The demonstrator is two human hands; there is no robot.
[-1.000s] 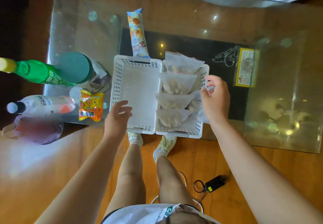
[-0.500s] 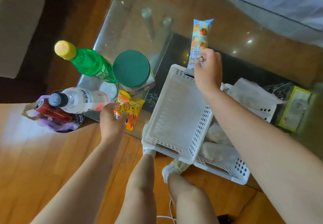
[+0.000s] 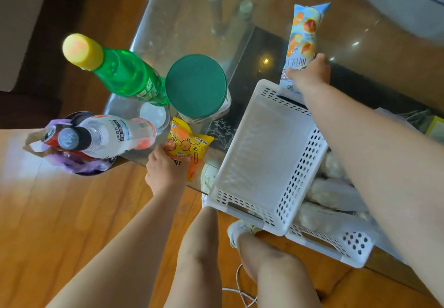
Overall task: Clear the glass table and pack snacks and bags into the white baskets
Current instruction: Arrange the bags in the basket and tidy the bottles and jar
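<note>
Two white baskets stand side by side at the near edge of the glass table (image 3: 192, 26). The left basket (image 3: 269, 154) has nothing in it. The right basket (image 3: 341, 245) holds several clear bags (image 3: 334, 192) of pale snacks, mostly hidden by my right arm. My left hand (image 3: 165, 170) grips the near end of an orange snack packet (image 3: 189, 149) lying left of the baskets. My right hand (image 3: 310, 74) holds the lower end of a long light-blue snack pack (image 3: 304, 36) just beyond the left basket's far rim.
At the table's left end stand a green bottle (image 3: 120, 69) with a yellow cap, a jar with a green lid (image 3: 197, 86) and a clear bottle (image 3: 105, 137). A purple bag (image 3: 72, 163) sits on the wooden floor. A yellow packet (image 3: 436, 127) lies at the right edge.
My view swung left. My right hand left the bags in the right basket and took hold of the blue pack. My left hand left the basket and closed on the orange packet.
</note>
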